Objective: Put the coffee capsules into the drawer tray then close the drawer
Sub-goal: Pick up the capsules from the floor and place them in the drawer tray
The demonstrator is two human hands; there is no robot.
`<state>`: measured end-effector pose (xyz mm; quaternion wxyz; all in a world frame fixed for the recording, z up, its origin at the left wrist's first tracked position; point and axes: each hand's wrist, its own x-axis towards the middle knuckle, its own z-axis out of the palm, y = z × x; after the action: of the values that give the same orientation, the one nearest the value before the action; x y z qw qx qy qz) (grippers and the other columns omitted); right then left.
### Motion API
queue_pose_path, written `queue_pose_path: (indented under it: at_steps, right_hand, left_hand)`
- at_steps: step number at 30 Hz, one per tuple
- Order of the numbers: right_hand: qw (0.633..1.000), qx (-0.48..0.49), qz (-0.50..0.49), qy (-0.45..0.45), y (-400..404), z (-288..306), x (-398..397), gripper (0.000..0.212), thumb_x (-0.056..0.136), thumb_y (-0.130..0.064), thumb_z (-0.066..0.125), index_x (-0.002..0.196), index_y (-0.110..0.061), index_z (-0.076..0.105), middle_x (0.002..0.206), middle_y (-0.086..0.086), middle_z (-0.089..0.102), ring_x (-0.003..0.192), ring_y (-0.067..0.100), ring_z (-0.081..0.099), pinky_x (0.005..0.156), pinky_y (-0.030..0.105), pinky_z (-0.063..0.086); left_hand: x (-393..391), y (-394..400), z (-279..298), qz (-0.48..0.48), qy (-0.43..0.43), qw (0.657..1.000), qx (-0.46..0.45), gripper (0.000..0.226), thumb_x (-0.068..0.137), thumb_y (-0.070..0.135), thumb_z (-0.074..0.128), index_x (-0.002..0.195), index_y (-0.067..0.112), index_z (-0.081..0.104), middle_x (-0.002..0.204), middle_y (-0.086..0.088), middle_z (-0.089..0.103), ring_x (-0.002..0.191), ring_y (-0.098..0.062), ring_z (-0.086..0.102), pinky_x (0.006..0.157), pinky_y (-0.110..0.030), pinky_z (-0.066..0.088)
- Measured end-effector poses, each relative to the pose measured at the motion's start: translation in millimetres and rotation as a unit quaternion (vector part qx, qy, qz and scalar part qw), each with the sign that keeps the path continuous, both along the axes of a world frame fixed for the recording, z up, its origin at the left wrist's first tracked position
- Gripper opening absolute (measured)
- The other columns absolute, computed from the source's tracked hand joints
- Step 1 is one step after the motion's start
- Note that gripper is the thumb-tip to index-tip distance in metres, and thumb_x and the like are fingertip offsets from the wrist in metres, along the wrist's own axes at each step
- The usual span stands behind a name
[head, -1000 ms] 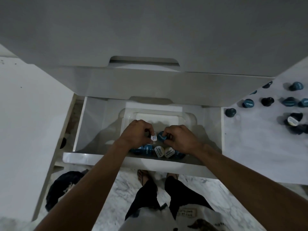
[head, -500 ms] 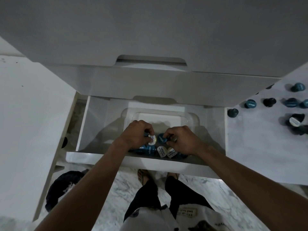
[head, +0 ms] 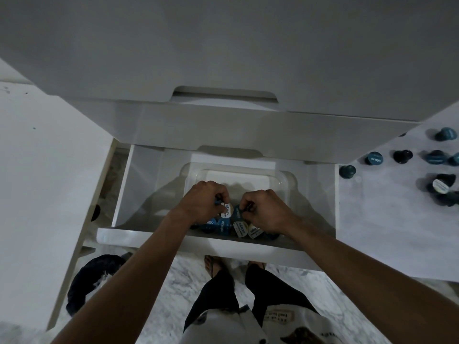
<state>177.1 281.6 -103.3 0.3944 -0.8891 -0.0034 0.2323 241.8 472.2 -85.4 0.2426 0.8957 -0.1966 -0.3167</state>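
Head view shows both hands lowered into the open drawer [head: 119,194], knuckles up over the near end of the clear tray [head: 289,181]: the left hand [head: 201,204] is curled around a white-lidded coffee capsule [head: 227,211] and the right hand [head: 265,209] pinches a blue capsule [head: 237,212], apparently setting them behind the row of capsules [head: 223,227] standing along the tray's front edge. More loose capsules [head: 373,158] wait on the white countertop [head: 385,219] to the right, so the drawer probably stays open for further loads.
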Motion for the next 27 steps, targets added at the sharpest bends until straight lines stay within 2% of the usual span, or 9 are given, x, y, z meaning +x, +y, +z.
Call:
queue_pose_path:
  at_steps: [13,20,25,27]
  right_hand:
    - [0.999,0.025,-0.045,-0.001,-5.0,2.2,3.8,0.012,0.085,-0.006,0.069,0.091,-0.016,0.069,0.092,-0.002,0.071,0.084,0.009,0.065,0.078,0.025,0.056]
    - [0.998,0.033,-0.050,-0.012,-7.3,-0.8,3.8,0.019,0.083,-0.009,0.071,0.100,-0.017,0.069,0.092,-0.004,0.068,0.085,0.006,0.062,0.075,0.015,0.049]
    - [0.997,0.040,-0.061,-0.014,-9.5,-1.6,4.0,0.032,0.081,-0.015,0.074,0.112,-0.020,0.067,0.100,-0.001,0.068,0.091,0.008,0.063,0.084,0.023,0.053]
    - [0.997,0.039,-0.066,-0.020,-9.9,0.8,2.2,0.036,0.081,-0.018,0.075,0.115,-0.022,0.066,0.102,-0.001,0.068,0.092,0.007,0.062,0.086,0.024,0.053]
  left_hand:
    - [-1.3,-1.6,-1.1,0.024,0.003,1.000,-0.017,0.018,0.078,0.015,0.079,0.092,0.022,0.069,0.098,0.003,0.072,0.093,-0.011,0.066,0.086,-0.032,0.056]
    - [-1.3,-2.0,2.3,0.026,-0.002,1.000,-0.011,0.017,0.078,0.019,0.078,0.090,0.026,0.069,0.094,0.009,0.070,0.092,-0.008,0.065,0.083,-0.028,0.055]
    - [-4.8,0.5,7.4,0.049,-0.038,0.998,-0.019,0.024,0.077,0.023,0.079,0.099,0.023,0.068,0.099,0.008,0.069,0.093,-0.005,0.062,0.076,-0.016,0.046]
    - [-8.9,2.9,10.0,0.054,-0.058,0.997,-0.025,0.027,0.077,0.025,0.079,0.102,0.022,0.068,0.101,0.007,0.070,0.092,-0.005,0.062,0.076,-0.018,0.049]
